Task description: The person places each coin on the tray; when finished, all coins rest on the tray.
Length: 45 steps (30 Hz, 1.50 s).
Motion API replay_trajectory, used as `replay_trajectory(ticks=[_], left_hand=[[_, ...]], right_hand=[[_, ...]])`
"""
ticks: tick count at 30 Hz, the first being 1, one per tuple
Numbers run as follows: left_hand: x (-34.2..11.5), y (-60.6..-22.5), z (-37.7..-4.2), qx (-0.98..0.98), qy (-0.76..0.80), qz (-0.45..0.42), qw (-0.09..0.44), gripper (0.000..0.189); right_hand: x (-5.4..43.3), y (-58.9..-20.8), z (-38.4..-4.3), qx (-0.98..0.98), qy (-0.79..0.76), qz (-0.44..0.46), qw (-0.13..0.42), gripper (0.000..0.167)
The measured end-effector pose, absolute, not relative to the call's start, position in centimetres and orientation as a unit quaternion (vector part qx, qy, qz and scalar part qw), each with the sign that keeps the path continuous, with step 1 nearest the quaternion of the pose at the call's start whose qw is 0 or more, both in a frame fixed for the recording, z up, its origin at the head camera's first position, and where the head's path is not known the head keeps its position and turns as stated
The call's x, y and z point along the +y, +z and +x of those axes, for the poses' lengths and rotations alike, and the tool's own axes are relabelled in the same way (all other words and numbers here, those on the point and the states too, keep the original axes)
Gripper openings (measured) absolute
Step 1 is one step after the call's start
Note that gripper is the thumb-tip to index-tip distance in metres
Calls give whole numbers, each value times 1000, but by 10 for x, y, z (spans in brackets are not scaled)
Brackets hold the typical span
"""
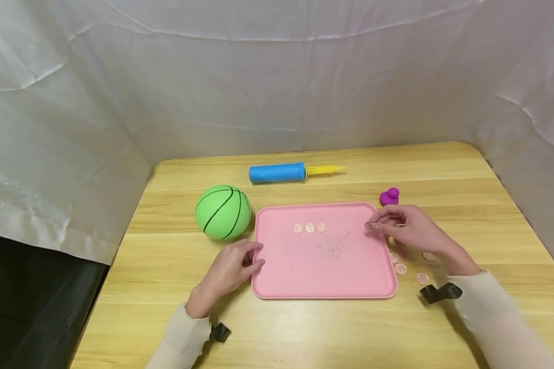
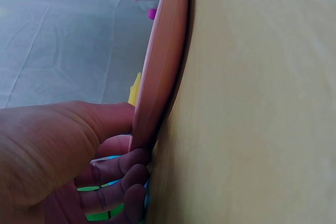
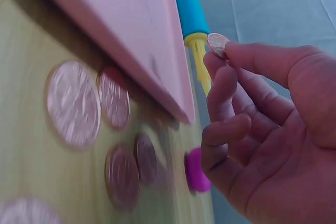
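My right hand (image 1: 408,228) pinches a coin (image 3: 217,44) between thumb and fingertip, above the right side of a pink tray (image 1: 323,279). In the head view, three coins (image 1: 310,228) lie in a short row on the tray. At the tray's left edge, my left hand (image 1: 231,266) holds the rim, thumb on top and fingers curled against the outer side, as the left wrist view shows. Several loose coins (image 1: 422,278) lie on the wooden table to the right of the tray, partly below the right hand.
A green ball (image 1: 223,212) with black lines sits left of the tray. Behind it lies a blue hand pump (image 1: 277,172) with a yellow tip. A small purple knobbed object (image 1: 390,197) stands by the tray's far right corner. Pale cloth (image 1: 277,92) hangs around the table (image 1: 304,328).
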<state>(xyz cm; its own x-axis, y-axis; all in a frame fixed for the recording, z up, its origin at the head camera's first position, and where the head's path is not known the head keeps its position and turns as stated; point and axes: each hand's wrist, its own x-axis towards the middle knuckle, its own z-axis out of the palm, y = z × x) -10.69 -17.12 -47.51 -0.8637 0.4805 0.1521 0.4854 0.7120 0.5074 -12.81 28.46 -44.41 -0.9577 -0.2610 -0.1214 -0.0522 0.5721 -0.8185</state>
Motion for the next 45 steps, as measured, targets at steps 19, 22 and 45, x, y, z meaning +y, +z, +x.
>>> replay_trajectory(ticks=[19, 22, 45], left_hand=[[-169, -473, -109, -925, -270, -266, 3, 29], [-169, -474, -110, -926, -267, -267, 4, 29], [-171, -475, -108, -929, -259, -265, 6, 30]], right_hand=[[208, -457, -157, 918, -378, -94, 76, 15], [202, -458, -159, 919, -373, -101, 73, 13], [199, -456, -157, 911, -382, -140, 70, 12]])
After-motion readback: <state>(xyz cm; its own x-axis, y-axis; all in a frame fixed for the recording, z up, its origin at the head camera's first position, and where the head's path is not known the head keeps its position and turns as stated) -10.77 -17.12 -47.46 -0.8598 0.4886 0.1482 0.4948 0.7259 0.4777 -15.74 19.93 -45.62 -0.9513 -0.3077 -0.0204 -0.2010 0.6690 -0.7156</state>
